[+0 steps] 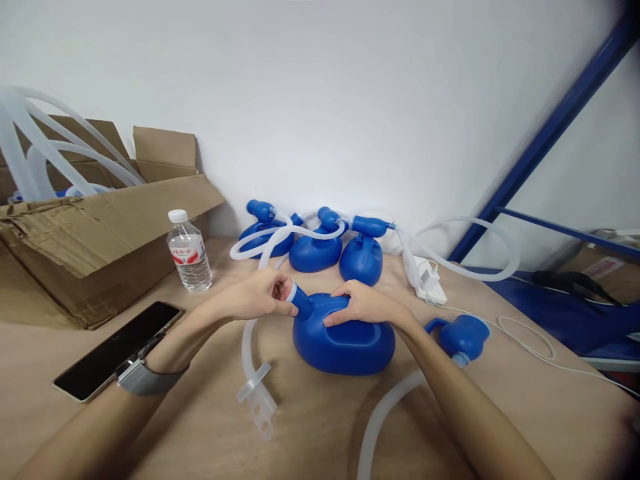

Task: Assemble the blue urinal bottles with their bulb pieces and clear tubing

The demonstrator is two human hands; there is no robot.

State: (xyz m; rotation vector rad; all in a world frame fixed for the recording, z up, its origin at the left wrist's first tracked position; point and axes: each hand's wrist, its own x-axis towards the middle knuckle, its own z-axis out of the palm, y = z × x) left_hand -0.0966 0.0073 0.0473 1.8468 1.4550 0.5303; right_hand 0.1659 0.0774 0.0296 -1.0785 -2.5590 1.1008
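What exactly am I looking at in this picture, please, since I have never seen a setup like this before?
There is no machine here. This single picture comes from a camera worn on a person's head, looking forward and down, so the two bare arms are that person's own. The left hand grips the white-ringed neck of a rounded blue plastic container, and the right hand lies over its top. Behind it stand three more blue containers with translucent tubing running among them. The light wooden tabletop also holds a black-screened tablet or phone, a clear plastic water bottle and an open brown cardboard box with more tubing in it.
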